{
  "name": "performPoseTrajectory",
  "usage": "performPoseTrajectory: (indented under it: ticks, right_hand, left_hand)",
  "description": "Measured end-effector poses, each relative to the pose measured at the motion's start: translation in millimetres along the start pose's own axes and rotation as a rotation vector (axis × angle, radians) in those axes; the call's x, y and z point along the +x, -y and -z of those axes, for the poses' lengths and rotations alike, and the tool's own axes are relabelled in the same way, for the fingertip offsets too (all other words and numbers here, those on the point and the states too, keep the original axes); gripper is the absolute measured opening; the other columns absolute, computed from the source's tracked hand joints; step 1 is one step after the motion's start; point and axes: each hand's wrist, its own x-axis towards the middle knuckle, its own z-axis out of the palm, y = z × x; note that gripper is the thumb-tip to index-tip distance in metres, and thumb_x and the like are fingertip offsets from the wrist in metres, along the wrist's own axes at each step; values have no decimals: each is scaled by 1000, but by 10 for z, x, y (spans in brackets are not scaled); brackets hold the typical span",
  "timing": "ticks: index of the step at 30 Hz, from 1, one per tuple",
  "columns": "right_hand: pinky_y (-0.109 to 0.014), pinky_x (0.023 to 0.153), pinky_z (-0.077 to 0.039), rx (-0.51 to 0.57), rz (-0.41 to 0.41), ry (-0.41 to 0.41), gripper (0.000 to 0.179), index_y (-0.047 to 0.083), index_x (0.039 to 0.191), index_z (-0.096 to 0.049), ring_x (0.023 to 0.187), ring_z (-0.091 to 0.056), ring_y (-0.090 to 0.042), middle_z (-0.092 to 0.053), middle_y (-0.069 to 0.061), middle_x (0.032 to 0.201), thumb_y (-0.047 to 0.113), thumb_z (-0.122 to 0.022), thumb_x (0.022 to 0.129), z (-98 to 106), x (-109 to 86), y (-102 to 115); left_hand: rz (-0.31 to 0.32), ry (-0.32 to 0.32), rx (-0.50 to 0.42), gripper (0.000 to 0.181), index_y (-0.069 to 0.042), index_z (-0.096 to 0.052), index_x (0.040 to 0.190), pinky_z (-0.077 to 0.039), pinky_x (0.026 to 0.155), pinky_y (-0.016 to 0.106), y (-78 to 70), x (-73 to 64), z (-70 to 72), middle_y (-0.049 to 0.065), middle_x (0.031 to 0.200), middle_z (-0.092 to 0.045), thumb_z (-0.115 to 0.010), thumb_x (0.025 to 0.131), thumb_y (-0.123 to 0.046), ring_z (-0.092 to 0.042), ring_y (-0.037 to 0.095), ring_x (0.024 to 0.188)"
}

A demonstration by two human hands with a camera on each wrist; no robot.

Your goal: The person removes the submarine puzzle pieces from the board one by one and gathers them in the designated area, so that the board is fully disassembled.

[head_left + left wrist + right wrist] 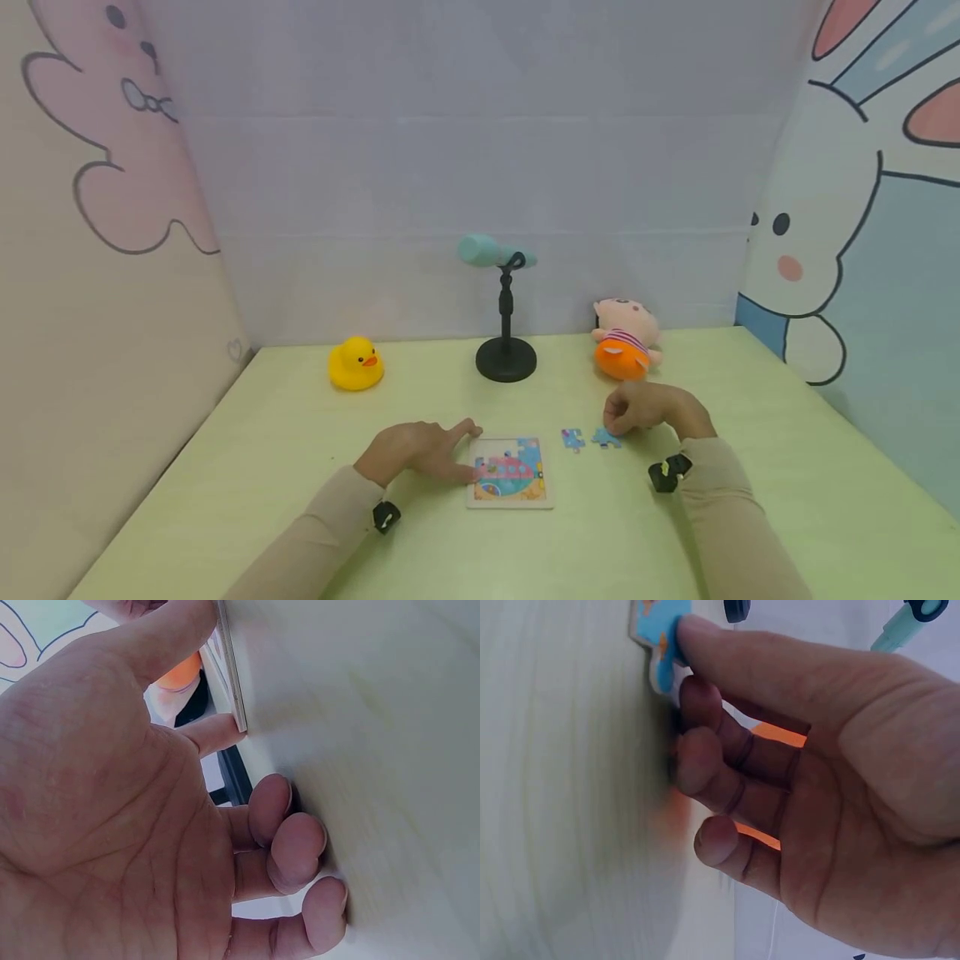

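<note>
Beige sleeves (307, 529) lie nearest; left hand (423, 450), thumb (459, 474) and forefinger (467, 429) spread, touches the puzzle tray (510, 505) along its left side; right hand (647, 405) pinches a blue piece (603, 437) by its right edge.

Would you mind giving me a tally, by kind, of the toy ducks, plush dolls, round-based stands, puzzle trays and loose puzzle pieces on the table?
Toy duck: 1
Plush doll: 1
Round-based stand: 1
Puzzle tray: 1
Loose puzzle pieces: 2
Total: 6
</note>
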Motion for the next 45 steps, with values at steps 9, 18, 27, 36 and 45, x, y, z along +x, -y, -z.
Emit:
performPoseTrajectory:
  ticks: [9, 18, 27, 36, 45]
  right_hand:
    - [-26, 62, -40, -4, 12, -16, 5, 6, 86, -66, 67, -48, -12, -54, 3, 76, 7, -70, 88, -6, 22, -31]
    - [-28, 66, -39, 2, -79, -18, 6, 8, 90, -65, 72, -50, -16, -55, 0, 79, 11, -70, 91, 13, 60, -5]
    - [-27, 63, -39, 29, -32, -20, 7, 6, 99, -64, 71, -51, -17, -57, -3, 82, 10, -65, 93, 31, 32, 69]
    - [-30, 67, -49, -23, 200, -100, 11, 2, 104, -67, 68, -58, -19, -67, -11, 84, 1, -62, 95, 13, 83, 278]
    - [-28, 68, -49, -138, 254, -19, 13, 11, 105, -72, 70, -59, -14, -66, 1, 84, 7, -68, 94, -218, 278, 681]
  left_hand:
    - [15, 20, -11, 68, -40, -35, 144, -47, 82, 47, 4, 21, 27, 10, 114, -63, -61, 88, -67, -56, 23, 92]
    - [30, 34, -29, 75, -38, -32, 149, -47, 82, 48, 39, 16, 15, 11, 113, -64, -61, 87, -68, -57, 24, 91]
    - [12, 21, -20, 71, -37, -33, 148, -45, 75, 45, 31, -22, 15, 9, 97, -61, -62, 89, -64, -56, 23, 82]
    - [0, 26, -32, 70, -37, -33, 147, -45, 76, 45, 11, 14, 29, 10, 100, -60, -62, 89, -64, -55, 24, 83]
    - [-10, 10, -1, 68, -37, -34, 146, -46, 76, 44, 12, 14, 13, 8, 95, -62, -62, 90, -63, -57, 21, 82]
